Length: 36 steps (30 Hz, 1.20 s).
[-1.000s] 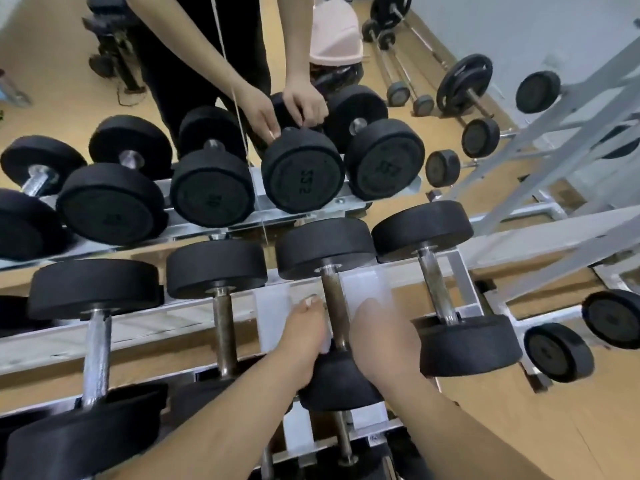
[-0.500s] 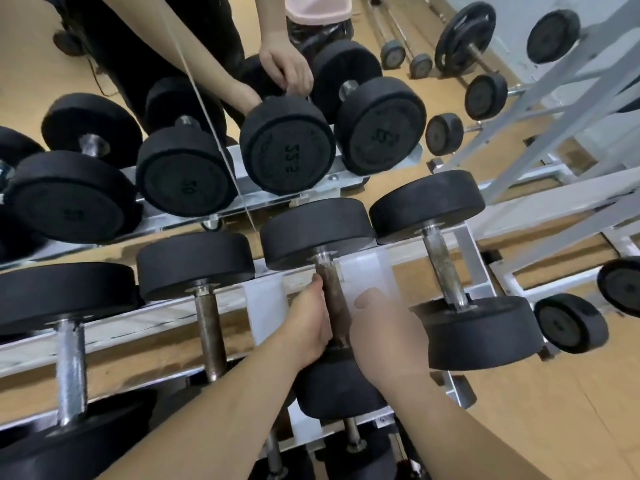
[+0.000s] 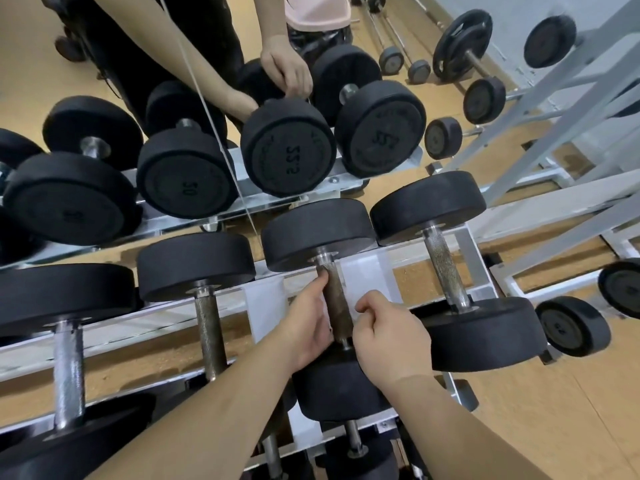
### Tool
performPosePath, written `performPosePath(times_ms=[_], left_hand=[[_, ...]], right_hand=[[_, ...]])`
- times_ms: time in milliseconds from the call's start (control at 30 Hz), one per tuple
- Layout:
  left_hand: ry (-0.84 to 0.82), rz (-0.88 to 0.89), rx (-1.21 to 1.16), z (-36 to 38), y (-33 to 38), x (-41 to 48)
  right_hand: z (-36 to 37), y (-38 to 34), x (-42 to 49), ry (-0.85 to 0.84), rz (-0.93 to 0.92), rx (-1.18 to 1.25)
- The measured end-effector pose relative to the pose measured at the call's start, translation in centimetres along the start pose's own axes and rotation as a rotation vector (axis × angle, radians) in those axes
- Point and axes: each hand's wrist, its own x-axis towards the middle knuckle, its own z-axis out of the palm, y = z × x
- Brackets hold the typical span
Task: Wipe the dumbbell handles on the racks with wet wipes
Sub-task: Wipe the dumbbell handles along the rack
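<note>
Task thing: the dumbbell handle (image 3: 335, 299) lies on the near row of the rack (image 3: 465, 251), second from the right end, between its two black heads.
Long axis: the handle runs from near to far, and its far end leans a little to the left. I judge that any stroke must follow this line and not go across it.
Left hand: your left hand (image 3: 306, 323) is on the left side of the handle. The thumb lies along the bar and points far, and the fingers curl under it, so this hand grips the bar.
Right hand: your right hand (image 3: 391, 337) is just beside the handle on its right side. The fingers are curled in and the thumb points at the bar. Whether they pinch something, I cannot tell.
Wet wipe: not clearly visible. The white between your left palm and the bar may be the wipe or the rack plate.
Nearer hand: the left, because it already touches the bar.
Direction of the next move: both hands are at the near half, so the uncovered part lies far from them, toward the far head.
Next handle: the next dumbbell to the right (image 3: 445, 268) is on your right hand's side.
</note>
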Motion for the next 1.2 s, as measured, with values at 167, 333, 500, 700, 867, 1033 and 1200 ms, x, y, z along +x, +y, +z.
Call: performPosePath(times_ms=[167, 333, 500, 700, 867, 1033, 1200], left_hand=[[-0.008, -0.084, 0.091, -1.4, 0.7, 0.3], [0.108, 0.054, -0.264, -0.6, 2.3, 1.7], [0.131, -0.011, -0.131, 0.0, 1.1, 1.3], [0.179, -0.045, 0.089, -0.1, 0.0, -0.7], [0.580, 0.087, 0.165, -0.5, 0.7, -1.4], [0.655, 0.262, 0.354, 1.7, 1.7, -1.2], [0.708, 0.294, 0.445, 2.8, 1.8, 0.1]], right_hand=[[-0.1, -0.1, -0.1, -0.013, -0.007, 0.003], [-0.2, -0.1, -0.1, -0.018, -0.008, 0.020], [-0.1, 0.0, 0.0, -0.013, -0.007, 0.012], [-0.1, 0.1, 0.2, -0.026, 0.001, 0.012], [-0.3, -0.1, 0.1, -0.048, 0.011, 0.020], [-0.1, 0.0, 0.1, -0.053, -0.001, 0.025], [-0.2, 0.1, 0.3, -0.036, -0.021, 0.032]])
